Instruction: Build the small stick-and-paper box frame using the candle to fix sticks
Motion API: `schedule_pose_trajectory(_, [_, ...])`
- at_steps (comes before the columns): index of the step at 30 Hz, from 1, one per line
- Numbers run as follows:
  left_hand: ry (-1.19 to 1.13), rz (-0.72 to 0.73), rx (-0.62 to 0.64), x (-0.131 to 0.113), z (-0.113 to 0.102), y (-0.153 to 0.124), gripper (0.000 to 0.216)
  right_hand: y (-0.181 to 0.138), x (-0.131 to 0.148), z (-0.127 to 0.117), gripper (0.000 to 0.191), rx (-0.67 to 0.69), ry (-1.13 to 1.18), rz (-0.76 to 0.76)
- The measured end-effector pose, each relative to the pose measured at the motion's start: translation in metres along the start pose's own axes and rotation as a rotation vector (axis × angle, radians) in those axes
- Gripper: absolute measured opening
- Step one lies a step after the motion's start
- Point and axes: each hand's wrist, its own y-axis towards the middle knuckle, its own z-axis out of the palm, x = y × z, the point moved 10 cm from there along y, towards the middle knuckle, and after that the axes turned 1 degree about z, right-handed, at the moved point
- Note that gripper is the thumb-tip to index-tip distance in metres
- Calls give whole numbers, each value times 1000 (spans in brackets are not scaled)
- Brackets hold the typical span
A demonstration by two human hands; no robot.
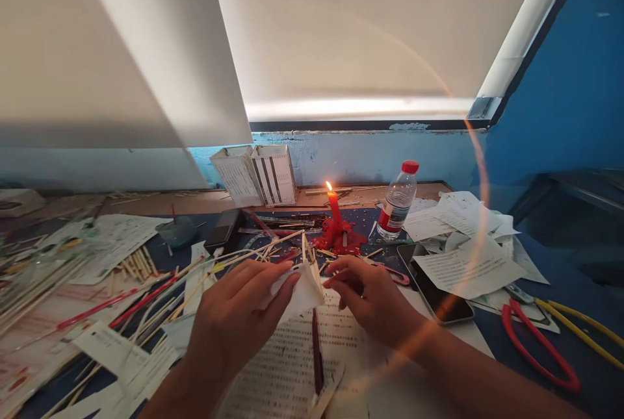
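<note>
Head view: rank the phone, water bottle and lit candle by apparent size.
Largest to smallest: smartphone, plastic water bottle, red candle. The smartphone lies nearer the camera, so its lead over the bottle is unsure.

Small white folded paper piece, creased, edges angled up, pinched in left hand, fingers laid over its near side. Couple of thin wooden sticks poke up from top of paper, nearly upright, slight tilt. Right hand just beside it, fingers curled, fingertips right at paper's edge. Can't really tell if touching.
</note>
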Motion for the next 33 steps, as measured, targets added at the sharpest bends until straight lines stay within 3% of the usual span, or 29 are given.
schedule_pose_trajectory(2, [-56,6,-12,-1,-2,1,24,0,0,-2,30,-10,15,-9])
schedule_pose_trajectory(7, [-81,1,-73,2,-10,-2,31,3,5,-17,9,-97,-30,-62])
schedule_pose_trajectory(10, [-67,23,-95,-1,-14,-2,33,4,6,-22,10,-115,-35,-51])
schedule_pose_trajectory(16, [-58,35,-115,-8,-19,1,31,-5,25,-4,31,23,27,-249])
schedule_pose_trajectory(18, [-67,53,-104,-11,-17,2,31,-9,29,2,29,44,12,-301])
schedule_pose_trajectory(21, [-91,70,-70,-13,-10,2,31,-9,29,4,12,19,8,-278])
schedule_pose_trajectory(24, [-64,78,-50,-14,-6,3,32,-6,26,1,7,-15,9,-217])
schedule_pose_trajectory(29, [35,155,-157,-27,-21,6,34,1,11,-8,12,-63,136,-98])
schedule_pose_trajectory(33, [101,214,-165,-36,-23,9,32,5,1,-13,16,-68,323,-67])
